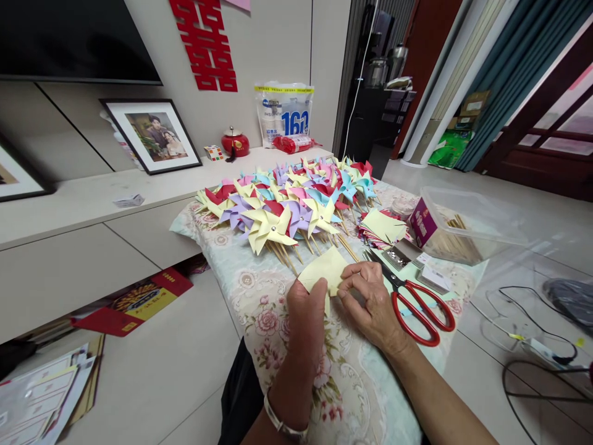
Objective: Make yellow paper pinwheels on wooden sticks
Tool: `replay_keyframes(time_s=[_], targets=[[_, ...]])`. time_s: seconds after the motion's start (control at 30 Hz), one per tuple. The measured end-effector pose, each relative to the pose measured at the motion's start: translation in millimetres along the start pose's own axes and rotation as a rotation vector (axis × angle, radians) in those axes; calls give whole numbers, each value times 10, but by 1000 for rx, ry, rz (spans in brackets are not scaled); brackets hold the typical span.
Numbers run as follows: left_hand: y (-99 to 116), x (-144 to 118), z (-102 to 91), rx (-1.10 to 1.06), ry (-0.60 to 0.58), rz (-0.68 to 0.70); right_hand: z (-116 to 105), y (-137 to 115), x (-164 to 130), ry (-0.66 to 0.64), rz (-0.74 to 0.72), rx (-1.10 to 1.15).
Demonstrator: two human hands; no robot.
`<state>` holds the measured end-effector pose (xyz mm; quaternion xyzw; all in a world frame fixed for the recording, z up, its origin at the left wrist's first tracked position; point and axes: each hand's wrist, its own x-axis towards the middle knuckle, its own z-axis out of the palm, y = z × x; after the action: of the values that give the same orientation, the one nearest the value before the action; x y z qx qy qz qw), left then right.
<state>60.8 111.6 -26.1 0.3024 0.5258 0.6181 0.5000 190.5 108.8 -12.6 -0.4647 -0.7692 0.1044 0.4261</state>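
Both hands hold a pale yellow sheet of paper (325, 267) above the near part of the flowered tablecloth. My left hand (308, 315) pinches its left lower side with the thumb on top. With thumb and fingers closed, my right hand (365, 300) grips the paper's right edge. Just beyond the paper lie many finished paper pinwheels (269, 228) on wooden sticks, in yellow, purple, red, pink and blue. Red-handled scissors (419, 306) rest right beside my right hand, blades pointing away. A stack of cut paper squares (382, 227) sits past the scissors, a yellow one on top.
On the table's right stands a clear plastic box (458, 232) with wooden sticks (456, 221) in it. Small boxes (434, 278) lie near the scissors. A white cabinet (139, 210) runs along the left. Cables (532, 371) lie on the floor at right.
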Motion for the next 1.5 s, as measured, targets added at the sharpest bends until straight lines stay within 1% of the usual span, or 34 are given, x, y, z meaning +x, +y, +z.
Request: replay_keyframes(time_s=[0.13,0.23,0.4,0.77,1.0,1.2,1.33,1.5], targets=[[35,-10,21,1,-52,-28,9,11,5,34,16,0],[56,-22,31,21,-69,-39,16,22,11,41,27,-3],[66,-27,43,61,-55,-27,23,43,8,28,42,-3],[-10,3,37,86,-51,-17,25,68,13,12,70,21],[-7,-7,57,34,-67,-30,39,76,11,15,83,32],[-12,0,61,120,-45,-7,28,63,18,25,94,32],[-5,1,61,136,-46,-1,30,78,14,25,93,31],[-30,12,53,63,-59,-26,41,94,12,25,90,28]])
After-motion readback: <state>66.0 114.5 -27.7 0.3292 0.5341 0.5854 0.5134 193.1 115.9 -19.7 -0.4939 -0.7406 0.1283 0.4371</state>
